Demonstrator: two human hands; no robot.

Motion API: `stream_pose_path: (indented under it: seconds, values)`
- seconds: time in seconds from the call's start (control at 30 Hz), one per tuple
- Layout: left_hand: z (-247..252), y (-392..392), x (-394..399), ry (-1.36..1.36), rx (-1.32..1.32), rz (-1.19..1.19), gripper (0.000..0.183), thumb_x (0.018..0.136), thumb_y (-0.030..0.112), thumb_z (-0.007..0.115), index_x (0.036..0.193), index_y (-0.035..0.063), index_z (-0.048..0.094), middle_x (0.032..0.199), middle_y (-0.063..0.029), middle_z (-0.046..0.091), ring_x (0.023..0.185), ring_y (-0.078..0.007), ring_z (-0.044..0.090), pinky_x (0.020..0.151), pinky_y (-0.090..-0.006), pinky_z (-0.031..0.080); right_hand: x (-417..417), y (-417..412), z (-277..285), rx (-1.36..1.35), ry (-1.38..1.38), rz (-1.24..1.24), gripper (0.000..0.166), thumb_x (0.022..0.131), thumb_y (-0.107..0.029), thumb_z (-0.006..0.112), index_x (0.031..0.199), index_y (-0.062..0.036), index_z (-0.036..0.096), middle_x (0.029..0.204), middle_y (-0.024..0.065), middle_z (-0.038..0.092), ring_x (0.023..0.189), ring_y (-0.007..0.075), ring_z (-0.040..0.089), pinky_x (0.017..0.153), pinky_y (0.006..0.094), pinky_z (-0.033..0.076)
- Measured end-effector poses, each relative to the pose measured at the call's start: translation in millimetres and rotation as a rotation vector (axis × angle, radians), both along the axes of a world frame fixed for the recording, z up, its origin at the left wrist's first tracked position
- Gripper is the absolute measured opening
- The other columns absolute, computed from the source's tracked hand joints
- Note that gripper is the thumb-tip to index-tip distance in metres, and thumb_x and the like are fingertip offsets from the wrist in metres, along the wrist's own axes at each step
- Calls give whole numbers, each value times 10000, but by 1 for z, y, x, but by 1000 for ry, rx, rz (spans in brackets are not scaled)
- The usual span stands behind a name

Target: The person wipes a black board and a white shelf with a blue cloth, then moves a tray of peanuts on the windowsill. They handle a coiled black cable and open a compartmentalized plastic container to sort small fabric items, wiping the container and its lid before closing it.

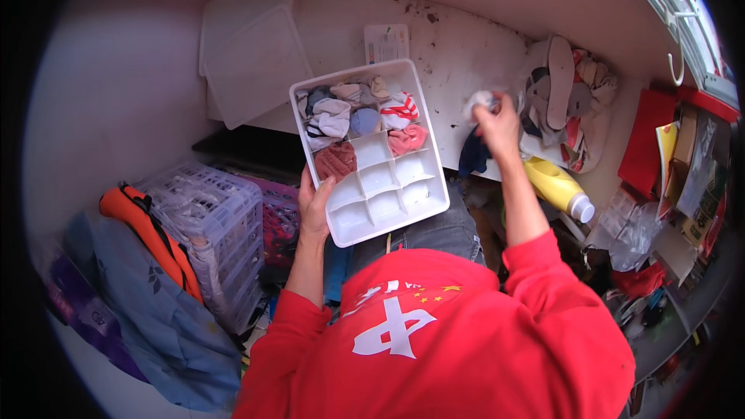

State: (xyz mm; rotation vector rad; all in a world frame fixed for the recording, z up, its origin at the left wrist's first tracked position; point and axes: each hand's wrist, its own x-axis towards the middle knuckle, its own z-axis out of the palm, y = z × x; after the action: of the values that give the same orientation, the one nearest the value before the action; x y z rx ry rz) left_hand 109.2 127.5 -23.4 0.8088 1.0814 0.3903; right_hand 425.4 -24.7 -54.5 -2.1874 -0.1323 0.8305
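Note:
My left hand (pixel 314 203) grips the left side of a white divided plastic organiser box (pixel 354 218), tilted above my lap. Rolled socks fill its upper compartments, among them a blue-grey sock (pixel 365 121), a red-striped white sock (pixel 400 109) and a pink sock (pixel 407 139). A brown-red sock (pixel 336 161) sits near my left thumb; bare white floor shows in several lower compartments. To the box's right, my right hand (pixel 499 127) pinches a blurred white cloth item (pixel 479 102), probably a sock. Dark navy cloth (pixel 474 154) hangs at the shelf edge just below that hand.
Insoles (pixel 560 81) and mixed cloth lie in a pile at right, beside a yellow bottle (pixel 556 186). Translucent lids (pixel 253 58) lean at the back left of the white shelf (pixel 448 58). Left of me stand a plastic crate (pixel 215 227) and an orange roll (pixel 154 238).

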Motion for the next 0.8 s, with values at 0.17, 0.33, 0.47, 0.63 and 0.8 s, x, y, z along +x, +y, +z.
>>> stream_pose_path:
  seconds: [0.17,0.33,0.47,0.63,0.8]
  values:
    - [-1,0,7,-74,-45,-29,553,867,57,588,1370,27,362,1217,-91,531,1032,-150,564,848,-275,481,-99,37,48,622,594,113,538,821,-116,662,1275,0,397,913,71,609,723,119,617,614,249,507]
    - [6,-13,14,-145,-38,-16,593,855,50,604,1385,22,340,1279,-98,499,1115,-165,526,928,-293,438,-133,45,35,354,-372,494,480,741,-47,684,1175,-22,480,1044,166,546,881,297,614,684,356,514]
    - [15,-17,20,-173,-2,-24,596,851,47,606,1382,17,338,1295,-100,488,1158,-178,501,972,-306,409,-137,45,40,183,-538,640,453,690,-35,691,1110,-48,521,1068,178,514,904,375,582,730,408,500]
    - [18,-20,17,-159,-56,9,578,859,59,607,1376,25,349,1263,-92,511,1107,-169,533,934,-294,438,-121,43,46,359,-477,620,363,660,-63,717,982,-35,552,965,140,548,816,308,585,704,394,486]
    - [17,-24,6,-121,-58,40,577,861,72,612,1375,27,353,1252,-89,517,1084,-164,544,917,-290,450,-74,48,83,450,-289,346,355,688,-55,677,1023,4,575,999,166,593,800,272,605,736,364,502]
